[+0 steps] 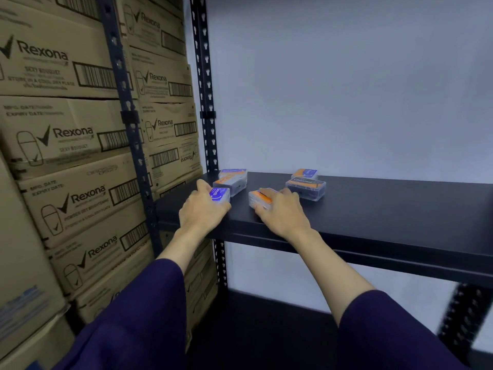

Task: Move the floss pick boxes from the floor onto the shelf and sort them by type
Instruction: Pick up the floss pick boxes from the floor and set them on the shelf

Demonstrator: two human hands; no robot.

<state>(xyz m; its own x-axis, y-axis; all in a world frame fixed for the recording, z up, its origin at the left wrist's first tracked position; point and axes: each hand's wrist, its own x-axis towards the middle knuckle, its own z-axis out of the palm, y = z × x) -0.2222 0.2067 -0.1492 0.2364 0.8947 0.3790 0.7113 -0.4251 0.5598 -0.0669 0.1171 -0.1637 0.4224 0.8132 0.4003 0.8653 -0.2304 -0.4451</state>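
While both arms reach over the black shelf [373,209], left hand [203,209] grips a purple-label floss box [221,194]; right hand [282,212] grips an orange-label floss box [258,199], both boxes resting on shelf.

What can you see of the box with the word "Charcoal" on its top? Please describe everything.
The Charcoal box is a small clear plastic case with a dark label on its lid, an orange strip along the back edge and dark contents inside. It lies flat and closed on the black shelf, in front of another small box. The right hand is just beside it; whether they touch cannot be told.
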